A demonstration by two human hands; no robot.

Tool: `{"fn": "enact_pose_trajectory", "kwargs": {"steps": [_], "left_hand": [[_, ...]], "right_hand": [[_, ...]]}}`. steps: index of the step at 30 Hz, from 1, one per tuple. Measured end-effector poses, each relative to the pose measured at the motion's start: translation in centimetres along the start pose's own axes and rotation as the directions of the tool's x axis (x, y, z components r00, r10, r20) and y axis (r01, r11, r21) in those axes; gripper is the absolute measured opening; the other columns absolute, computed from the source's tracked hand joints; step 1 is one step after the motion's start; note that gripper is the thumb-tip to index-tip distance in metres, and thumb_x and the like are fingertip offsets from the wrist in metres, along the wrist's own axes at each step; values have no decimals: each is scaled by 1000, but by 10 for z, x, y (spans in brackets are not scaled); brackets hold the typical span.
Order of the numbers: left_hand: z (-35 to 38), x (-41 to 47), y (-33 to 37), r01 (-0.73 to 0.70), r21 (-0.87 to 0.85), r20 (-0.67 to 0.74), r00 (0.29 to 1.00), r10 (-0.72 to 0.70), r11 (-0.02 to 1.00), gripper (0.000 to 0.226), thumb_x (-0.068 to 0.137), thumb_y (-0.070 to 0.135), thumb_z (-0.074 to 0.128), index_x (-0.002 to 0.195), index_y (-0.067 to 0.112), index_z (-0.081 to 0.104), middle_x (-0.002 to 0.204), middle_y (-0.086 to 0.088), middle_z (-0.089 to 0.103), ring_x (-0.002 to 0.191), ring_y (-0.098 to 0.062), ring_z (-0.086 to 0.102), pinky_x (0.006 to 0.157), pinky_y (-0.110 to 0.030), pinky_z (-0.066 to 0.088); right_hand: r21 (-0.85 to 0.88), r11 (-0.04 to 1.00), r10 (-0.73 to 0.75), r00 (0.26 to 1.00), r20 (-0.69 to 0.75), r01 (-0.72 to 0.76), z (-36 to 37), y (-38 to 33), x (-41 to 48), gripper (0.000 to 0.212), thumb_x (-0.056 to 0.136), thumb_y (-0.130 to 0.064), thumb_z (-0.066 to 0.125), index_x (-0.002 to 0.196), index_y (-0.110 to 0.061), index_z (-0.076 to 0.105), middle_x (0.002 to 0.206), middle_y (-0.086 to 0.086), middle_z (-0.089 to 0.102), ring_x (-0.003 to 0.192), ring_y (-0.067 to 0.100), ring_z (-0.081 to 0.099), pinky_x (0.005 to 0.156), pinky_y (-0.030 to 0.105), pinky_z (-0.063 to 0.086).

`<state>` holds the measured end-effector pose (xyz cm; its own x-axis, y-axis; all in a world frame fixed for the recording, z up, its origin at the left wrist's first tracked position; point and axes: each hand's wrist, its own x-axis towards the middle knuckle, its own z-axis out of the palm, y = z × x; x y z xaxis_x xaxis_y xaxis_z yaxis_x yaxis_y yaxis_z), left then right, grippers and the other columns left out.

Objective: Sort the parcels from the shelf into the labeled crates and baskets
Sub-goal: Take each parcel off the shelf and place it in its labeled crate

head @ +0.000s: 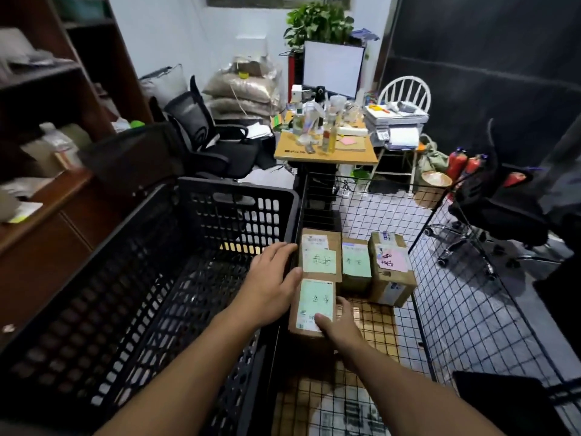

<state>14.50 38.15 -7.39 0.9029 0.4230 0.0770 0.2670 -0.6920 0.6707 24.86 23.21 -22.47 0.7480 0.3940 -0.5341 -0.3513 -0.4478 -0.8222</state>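
A cardboard parcel with a green label [315,302] sits low in the wire basket [456,297]. My left hand [273,275] holds its left side, thumb against the label's top corner. My right hand [338,324] grips its near right corner, thumb on the label. Behind it stand three more parcels: one with a pale green note [320,256], a second with a green note [356,264], and a third with a pink note [391,269]. The big black plastic crate [141,294] on the left holds nothing that I can see.
A brown shelf unit [47,127] with parcels and papers stands at the left. Ahead are a black office chair [217,133], a cluttered desk [327,143] and a printer [396,124]. Another black chair [496,209] and red fire extinguishers [462,163] stand to the right.
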Motion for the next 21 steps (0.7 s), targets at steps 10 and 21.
{"fn": "enact_pose_trajectory", "kwargs": {"steps": [10, 21], "left_hand": [[1, -5, -1, 14, -5, 25, 1000, -14, 1000, 53, 103, 31, 45, 154, 25, 32, 161, 6, 24, 148, -13, 16, 118, -30, 14], [-1, -8, -5, 22, -51, 64, 998, -19, 998, 53, 104, 35, 43, 155, 30, 27, 162, 13, 18, 148, -8, 13, 119, -33, 16]], "right_hand": [[-111, 994, -29, 998, -48, 23, 11, 14, 6, 70, 97, -19, 67, 152, -28, 25, 135, 10, 61, 105, 26, 65, 92, 44, 56], [-124, 992, -10, 998, -54, 3, 9, 19, 13, 74, 97, -18, 68, 155, -31, 24, 134, 11, 61, 101, 27, 66, 78, 37, 57]]}}
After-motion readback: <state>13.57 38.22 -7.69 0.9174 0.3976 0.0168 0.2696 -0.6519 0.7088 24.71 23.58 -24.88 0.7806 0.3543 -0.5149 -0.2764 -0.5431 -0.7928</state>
